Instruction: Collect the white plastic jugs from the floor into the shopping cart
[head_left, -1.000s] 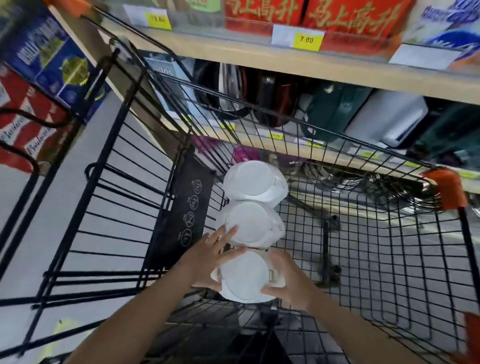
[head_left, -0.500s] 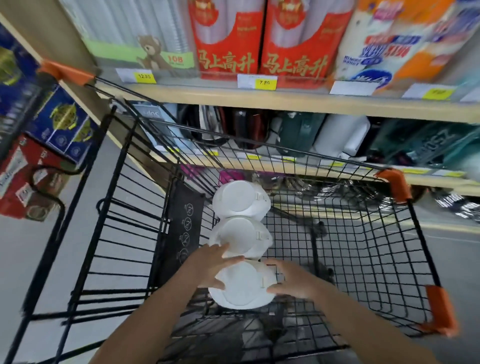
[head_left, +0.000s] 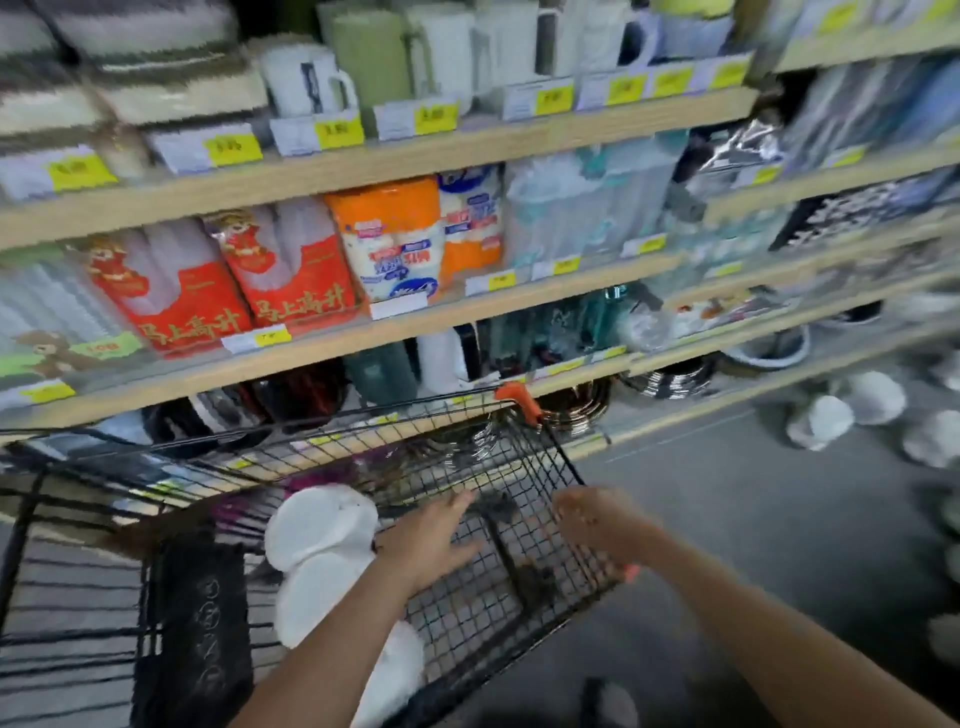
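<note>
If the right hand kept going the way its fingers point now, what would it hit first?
The right hand points up and left over the cart's far-right side. It would likely meet the cart's wire side first, just below the orange corner cap; motion blur leaves depth uncertain.

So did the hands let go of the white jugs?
Yes. Both the left hand and right hand came off the white jugs, shifting right across the cart basket, now empty.

wooden shelves (head_left: 395, 156), mugs (head_left: 311, 78), red packs (head_left: 291, 270), yellow price tags (head_left: 340, 130)
</note>
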